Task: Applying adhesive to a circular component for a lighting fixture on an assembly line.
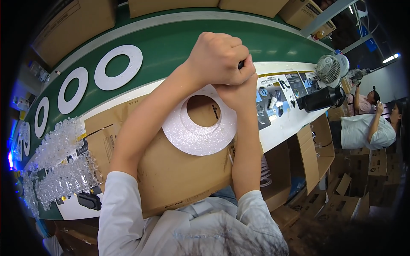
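My left hand [220, 59] is a closed fist above the far rim of a glittery white ring-shaped piece. My right hand [238, 90] is closed too, pressed against the left fist from below and the right. A small bit of a black thing [241, 65] shows between the hands; most of it is hidden by the fingers, so its kind is unclear. Under my forearms lies the glittery white ring [200, 143], with a raised collar round its wide hole. It rests on a flattened brown cardboard sheet [171, 179].
Several flat white rings [133, 64] lie along the green conveyor belt [166, 47]. Clear plastic parts [64, 136] are heaped at left, near a black case [89, 201]. At right are printed sheets [273, 100], a black cylinder [322, 99], a fan [329, 69], open cartons [305, 149] and two people.
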`<state>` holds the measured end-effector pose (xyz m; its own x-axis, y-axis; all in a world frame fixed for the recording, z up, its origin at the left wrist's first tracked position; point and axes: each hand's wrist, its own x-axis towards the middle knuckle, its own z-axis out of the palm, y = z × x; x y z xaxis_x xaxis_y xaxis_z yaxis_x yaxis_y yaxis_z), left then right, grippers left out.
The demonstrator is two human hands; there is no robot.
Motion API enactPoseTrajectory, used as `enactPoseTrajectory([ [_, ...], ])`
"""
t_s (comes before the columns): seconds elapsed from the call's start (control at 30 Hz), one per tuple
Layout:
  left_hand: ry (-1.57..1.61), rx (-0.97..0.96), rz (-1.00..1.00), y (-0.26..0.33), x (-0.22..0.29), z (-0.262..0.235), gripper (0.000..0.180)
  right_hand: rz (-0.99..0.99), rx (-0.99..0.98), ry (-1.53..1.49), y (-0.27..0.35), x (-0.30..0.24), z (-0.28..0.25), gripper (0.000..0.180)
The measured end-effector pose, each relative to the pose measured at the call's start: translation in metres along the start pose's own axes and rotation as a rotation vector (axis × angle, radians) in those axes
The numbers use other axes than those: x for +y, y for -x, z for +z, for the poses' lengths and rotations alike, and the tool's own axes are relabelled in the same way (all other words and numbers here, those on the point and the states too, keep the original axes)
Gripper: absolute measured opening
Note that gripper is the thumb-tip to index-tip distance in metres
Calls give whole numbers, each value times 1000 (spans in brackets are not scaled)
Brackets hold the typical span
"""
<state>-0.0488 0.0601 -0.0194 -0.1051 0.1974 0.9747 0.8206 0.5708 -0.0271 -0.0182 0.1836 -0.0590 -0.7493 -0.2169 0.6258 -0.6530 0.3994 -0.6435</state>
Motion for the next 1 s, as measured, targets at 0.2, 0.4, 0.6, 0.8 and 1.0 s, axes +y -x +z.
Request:
enactPoseTrajectory([
  [0.2, 12, 22, 0, -8, 7, -5, 19, -62, 30, 50, -1, 1, -4, 52],
  [0.4, 55, 35, -37, -3, 7, -2, 18, -131, 28, 66, 2, 1, -10, 49],
  [0.6, 99, 64, -64, -1, 5, 4, 16, -209, 9, 91, 3, 11, -13, 42],
  [0.8, 114, 67, -69, 2, 3, 6, 15, -148, 14, 78, 4, 9, -11, 49],
  [1.0, 82, 64, -87, 2, 4, 6, 18, -145, 27, 104, 5, 9, -9, 59],
])
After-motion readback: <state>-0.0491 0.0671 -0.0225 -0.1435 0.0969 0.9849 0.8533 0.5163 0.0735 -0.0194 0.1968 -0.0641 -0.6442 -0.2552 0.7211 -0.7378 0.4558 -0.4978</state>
